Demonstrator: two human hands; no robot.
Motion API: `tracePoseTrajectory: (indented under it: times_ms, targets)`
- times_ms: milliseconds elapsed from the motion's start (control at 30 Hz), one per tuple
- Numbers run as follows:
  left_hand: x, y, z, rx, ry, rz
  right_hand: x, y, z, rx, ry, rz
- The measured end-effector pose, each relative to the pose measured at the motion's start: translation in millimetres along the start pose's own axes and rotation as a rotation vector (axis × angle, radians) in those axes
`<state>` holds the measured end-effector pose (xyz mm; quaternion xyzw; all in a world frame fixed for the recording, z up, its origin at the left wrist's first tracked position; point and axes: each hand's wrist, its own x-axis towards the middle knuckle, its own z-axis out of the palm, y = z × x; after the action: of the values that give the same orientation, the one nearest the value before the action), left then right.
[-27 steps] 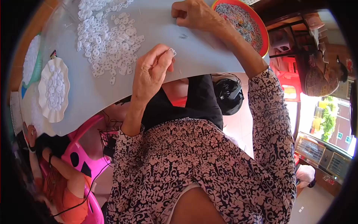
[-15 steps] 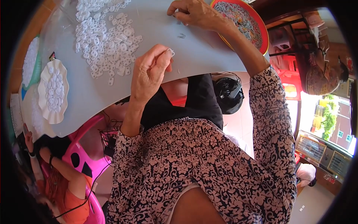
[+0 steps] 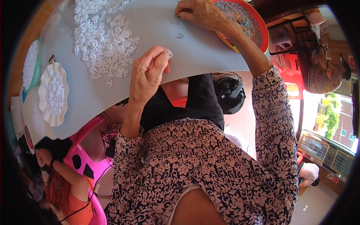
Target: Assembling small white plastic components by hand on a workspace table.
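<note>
Right hand (image 3: pixel 200 14) nearer red bowl (image 3: pixel 264 31)

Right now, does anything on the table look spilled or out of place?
Some thin grey pieces lie loose on the table, outside the red-rimmed bowl holding similar-looking ones, so they may be strays. A tiny pale sliver lies alone near the front edge.

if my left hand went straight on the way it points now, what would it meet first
Probably the small thin metal pieces on the grey table, ahead and to the right of the left hand. Its height is unclear, so it might pass over them.
</note>
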<state>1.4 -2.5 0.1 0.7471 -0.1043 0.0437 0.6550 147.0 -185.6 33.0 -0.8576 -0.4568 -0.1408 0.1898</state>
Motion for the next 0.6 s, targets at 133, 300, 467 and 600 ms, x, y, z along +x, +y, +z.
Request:
tracePoseTrajectory:
  times_ms: [133, 300, 467, 600]
  targets:
    - [-1, -1, -1, -0.024, 0.016, -0.014, 14, -14, -11, 0.2, -0.156, 0.264]
    - [0, 0, 1, -0.042, 0.005, 0.01, 23, 11, 21, -0.214, -0.359, 0.136]
    - [0, -2, 0, -0.046, 0.008, -0.023, 29, 11, 24, -0.223, -0.25, 0.22]
    - [0, 0, -1, -0.075, 0.026, -0.044, 17, -20, -7, 0.101, -0.228, 0.325]
